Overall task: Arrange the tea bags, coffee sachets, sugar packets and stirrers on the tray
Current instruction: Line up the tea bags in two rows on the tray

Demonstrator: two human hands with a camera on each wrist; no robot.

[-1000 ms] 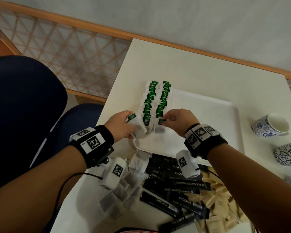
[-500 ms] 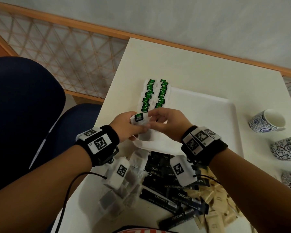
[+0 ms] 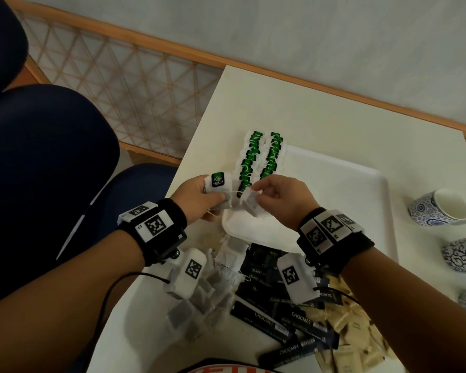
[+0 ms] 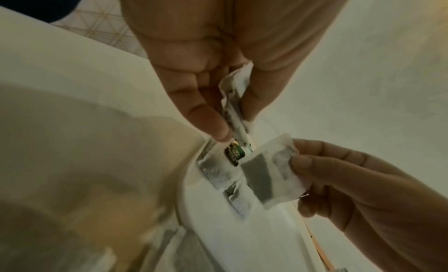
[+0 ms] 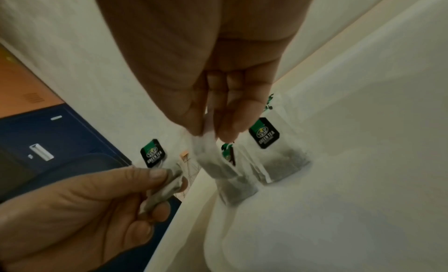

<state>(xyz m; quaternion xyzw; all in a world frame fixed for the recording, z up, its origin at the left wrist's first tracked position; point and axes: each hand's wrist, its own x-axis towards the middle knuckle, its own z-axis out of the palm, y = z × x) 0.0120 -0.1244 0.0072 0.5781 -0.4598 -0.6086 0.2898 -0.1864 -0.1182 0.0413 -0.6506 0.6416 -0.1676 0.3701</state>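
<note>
Two hands work over the cream-white rectangular bench (image 3: 320, 109), and everything else sits by the flat white plastic tray (image 3: 342, 189) lying on it. Along the tray's left edge run two neat rows of white paper tea bags with green tags (image 3: 258, 160), overlapped like shingles so each tag shows; that layout looks like the pattern the next bags are meant to continue. Off the tray's near edge lie the things yet to be sorted: a loose pile of grey-filled paper tea bags (image 3: 199, 300), long black coffee sachets with white lettering (image 3: 277, 313) and, further right, pale beige sugar packets (image 3: 345, 321). Blue-and-white patterned ceramic cups (image 3: 439, 208) stand on the bench to the right of the tray. I see no stirrers.

At the tray's near-left corner the left hand (image 3: 199, 197) pinches one tea bag with its green tag upright (image 3: 218, 181), held off the edge, likely waiting its turn. The right hand (image 3: 277, 200) has thumb and forefinger pressed on the top of a second tea bag (image 4: 271, 174), which hangs just above the end of the rows. A thin string seems to link the two bags, so the hands may be drawing them apart before laying one down
</note>
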